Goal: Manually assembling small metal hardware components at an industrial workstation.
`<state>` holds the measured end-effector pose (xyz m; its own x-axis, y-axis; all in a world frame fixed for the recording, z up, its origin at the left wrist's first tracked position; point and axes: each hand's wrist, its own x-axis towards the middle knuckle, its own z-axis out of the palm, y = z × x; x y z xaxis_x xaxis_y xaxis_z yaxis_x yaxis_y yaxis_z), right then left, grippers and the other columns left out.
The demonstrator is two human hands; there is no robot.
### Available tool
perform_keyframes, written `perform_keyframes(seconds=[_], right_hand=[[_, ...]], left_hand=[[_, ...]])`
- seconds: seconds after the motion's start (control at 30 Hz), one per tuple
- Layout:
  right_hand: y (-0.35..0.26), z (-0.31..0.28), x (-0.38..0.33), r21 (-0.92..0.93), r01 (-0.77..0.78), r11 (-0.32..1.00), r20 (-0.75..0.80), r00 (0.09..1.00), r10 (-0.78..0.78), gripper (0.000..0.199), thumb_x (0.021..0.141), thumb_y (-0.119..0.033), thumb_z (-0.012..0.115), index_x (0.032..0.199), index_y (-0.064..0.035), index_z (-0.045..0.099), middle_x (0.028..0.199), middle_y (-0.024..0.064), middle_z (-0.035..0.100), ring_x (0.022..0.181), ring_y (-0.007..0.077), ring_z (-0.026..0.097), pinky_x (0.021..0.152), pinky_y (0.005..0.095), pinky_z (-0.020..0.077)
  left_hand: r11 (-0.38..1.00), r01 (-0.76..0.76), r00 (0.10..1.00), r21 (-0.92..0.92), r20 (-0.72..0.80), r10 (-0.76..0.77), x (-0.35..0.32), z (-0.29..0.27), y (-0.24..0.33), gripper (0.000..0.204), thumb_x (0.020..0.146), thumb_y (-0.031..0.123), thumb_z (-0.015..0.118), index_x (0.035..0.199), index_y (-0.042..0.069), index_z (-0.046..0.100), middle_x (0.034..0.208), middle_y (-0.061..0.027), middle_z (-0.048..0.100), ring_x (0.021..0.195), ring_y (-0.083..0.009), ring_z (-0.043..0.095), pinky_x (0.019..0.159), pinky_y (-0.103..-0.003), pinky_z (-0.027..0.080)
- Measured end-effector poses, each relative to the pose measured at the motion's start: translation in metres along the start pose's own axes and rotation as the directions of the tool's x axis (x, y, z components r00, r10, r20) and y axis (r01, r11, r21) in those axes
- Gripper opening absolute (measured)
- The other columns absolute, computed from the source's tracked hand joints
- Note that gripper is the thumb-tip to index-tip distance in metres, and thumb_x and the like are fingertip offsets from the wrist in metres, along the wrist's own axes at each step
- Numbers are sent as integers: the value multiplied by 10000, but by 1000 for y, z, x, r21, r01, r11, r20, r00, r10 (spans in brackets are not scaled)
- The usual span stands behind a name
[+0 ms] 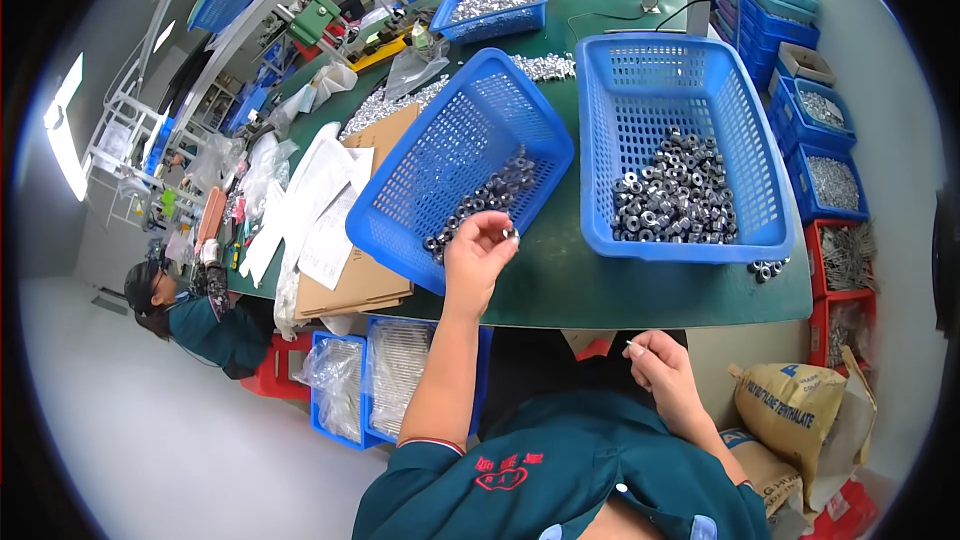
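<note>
My left hand [478, 258] is closed in a pinch over the near edge of the left blue basket [372, 212]. Between its thumb and forefinger sits a small dark metal ring [510, 233]. Similar shiny metal rings [490, 190] lie in a loose band across that basket's floor. In the right blue basket [690, 250], a bigger heap of these metal rings [675, 195] fills the near half. My right hand [662, 372], below the table's front edge, pinches a small, thin, pale piece [631, 345]; its kind is too small to make out.
The green table [560, 305] carries cardboard [360, 285] and papers [325, 230] at left. A few loose rings [766, 269] lie beside the right basket. Stacked bins [825, 180] stand at right, above sacks [790, 405]. Another person [215, 325] is at far left.
</note>
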<state>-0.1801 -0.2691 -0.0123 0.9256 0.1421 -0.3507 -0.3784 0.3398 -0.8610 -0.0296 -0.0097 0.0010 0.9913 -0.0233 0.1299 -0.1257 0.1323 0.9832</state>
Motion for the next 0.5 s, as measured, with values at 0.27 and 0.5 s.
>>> perform_keyframes(seconds=[0.27,0.5], right_hand=[[-7,19,8,-138,122,983,64,991,-114,142,979,-142,573,917,-18,604,661,-51,485,590,25,409,526,215,342],[-17,29,9,-291,193,937,58,981,-184,139,968,-143,590,928,-13,617,668,-25,541,587,36,453,524,228,373]], left_hand=[[718,345,938,-604,254,-237,-57,24,1,145,908,11,620,1044,-12,665,1078,-129,651,901,-211,662,795,-314,559],[509,544,837,-667,385,-390,-75,32,-1,175,889,-14,621,1060,-7,653,1084,-138,653,937,-230,670,811,-310,577]])
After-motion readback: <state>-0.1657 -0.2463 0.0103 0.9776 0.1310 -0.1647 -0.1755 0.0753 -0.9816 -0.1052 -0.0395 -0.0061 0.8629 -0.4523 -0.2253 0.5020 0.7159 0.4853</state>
